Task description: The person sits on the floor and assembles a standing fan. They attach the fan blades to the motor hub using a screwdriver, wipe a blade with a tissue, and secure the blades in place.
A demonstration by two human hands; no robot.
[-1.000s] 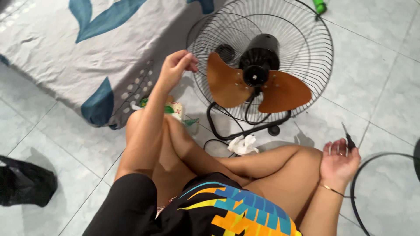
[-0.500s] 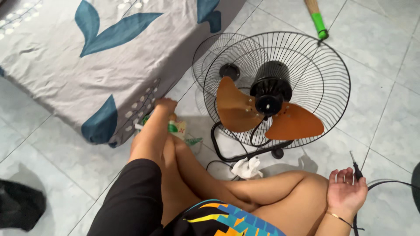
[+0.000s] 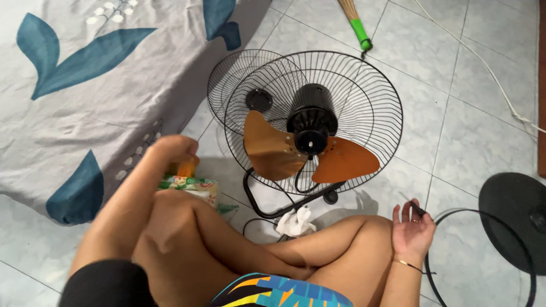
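Left hand down at the packet, right hand resting with the screwdriver.

Your left hand (image 3: 173, 149), a second ago up at the fan guard (image 3: 313, 122), now sits on the green-and-white packet (image 3: 190, 186), fingers blurred beyond telling. Orange blades (image 3: 273, 152) unchanged. Your right hand (image 3: 412, 230) still rests on your knee, fingers loosely curled around the screwdriver (image 3: 415, 207).

Left hand (image 3: 173, 149) blurred; its grip on the packet (image 3: 190, 185) hidden.

I see black wire metal on the fan guard (image 3: 364, 85), glossy orange plastic blades (image 3: 273, 150), smooth glazed floor tiles (image 3: 472, 131).
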